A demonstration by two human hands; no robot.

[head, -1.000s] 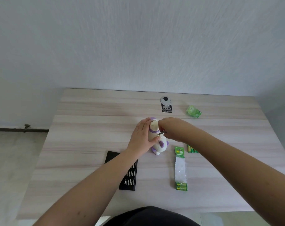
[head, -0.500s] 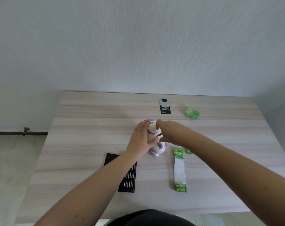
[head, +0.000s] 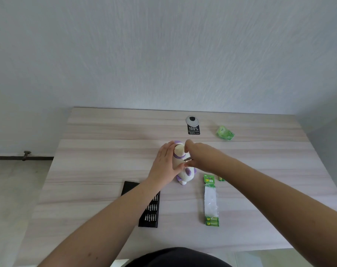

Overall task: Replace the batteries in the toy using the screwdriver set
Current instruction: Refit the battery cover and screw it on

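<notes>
Toy (head: 184, 170) lying mid-table (head: 106, 151), left hand (head: 166, 164) gripping its body, right hand (head: 197, 156) pinching a screwdriver (head: 188, 160) at its side; bit case (head: 151, 209) near, battery pack (head: 210, 201) beside; risk: tip may slip if toy rolls or the angle is off.

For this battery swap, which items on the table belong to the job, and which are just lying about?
Job items:
- toy, held by the left hand
- screwdriver, in the right hand
- screwdriver set
- battery pack
- loose batteries, partly hidden by the right arm

Lying about:
- crumpled green wrapper
- black label
- grey cable cap
</notes>
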